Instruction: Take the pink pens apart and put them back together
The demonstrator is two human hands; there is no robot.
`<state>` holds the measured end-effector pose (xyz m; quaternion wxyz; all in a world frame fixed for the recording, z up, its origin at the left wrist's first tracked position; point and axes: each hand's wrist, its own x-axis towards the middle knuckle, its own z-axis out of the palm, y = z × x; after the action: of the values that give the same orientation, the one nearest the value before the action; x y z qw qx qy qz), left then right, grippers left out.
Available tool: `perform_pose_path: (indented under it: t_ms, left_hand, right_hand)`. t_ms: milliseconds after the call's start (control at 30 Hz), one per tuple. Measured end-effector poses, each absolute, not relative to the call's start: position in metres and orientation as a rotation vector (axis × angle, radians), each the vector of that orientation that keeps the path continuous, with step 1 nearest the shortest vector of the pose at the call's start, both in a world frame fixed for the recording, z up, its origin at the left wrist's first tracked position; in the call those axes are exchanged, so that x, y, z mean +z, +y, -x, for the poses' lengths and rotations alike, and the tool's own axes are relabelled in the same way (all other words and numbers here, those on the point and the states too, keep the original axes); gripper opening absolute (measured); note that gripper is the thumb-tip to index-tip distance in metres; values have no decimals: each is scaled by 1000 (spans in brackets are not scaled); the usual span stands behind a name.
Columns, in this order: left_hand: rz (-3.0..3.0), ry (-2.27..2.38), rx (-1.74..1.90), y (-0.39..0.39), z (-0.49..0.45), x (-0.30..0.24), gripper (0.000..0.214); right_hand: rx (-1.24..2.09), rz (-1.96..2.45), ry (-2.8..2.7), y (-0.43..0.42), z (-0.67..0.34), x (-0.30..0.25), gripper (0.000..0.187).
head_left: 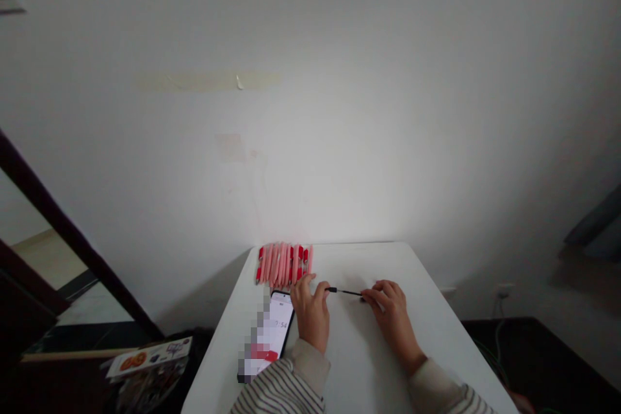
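Note:
Between my two hands a thin black stick (350, 293), which looks like a pen refill, runs almost level above the white table (354, 362). It has a thicker black section at its left end and a paler stretch beside that. My left hand (313, 314) pinches the thicker end between thumb and finger. The other end is in the closed fingertips of my right hand (391, 310), which partly hide it. Just beyond my left hand lies a row of pink and red pens (279, 265), side by side. A phone (277, 323) with a lit timer screen lies by my left wrist.
A plain wall (339, 142) stands right behind the table's far edge. On the floor at the left is a dark bag or bin (145, 381) with packaging in it. A wall socket with a cable (504, 290) is at the right.

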<state>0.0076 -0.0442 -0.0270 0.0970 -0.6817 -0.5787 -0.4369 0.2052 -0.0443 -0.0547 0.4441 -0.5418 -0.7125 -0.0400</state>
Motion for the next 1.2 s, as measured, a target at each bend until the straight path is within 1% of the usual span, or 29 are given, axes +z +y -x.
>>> perform_pose_path:
  t_ms: [633, 867, 1200]
  left_hand:
    - [2278, -1595, -1385, -46, -12, -30, 14]
    - [2342, -1632, -1415, -44, -12, -33, 10]
    - [2300, -1742, -1365, -42, -9, -34, 8]
  right_hand:
    - [-91, 1247, -1842, -45, -201, -51, 12]
    - [-62, 1253, -1852, -46, -201, -47, 14]
    - [-11, 1287, -1842, -44, -202, -49, 16]
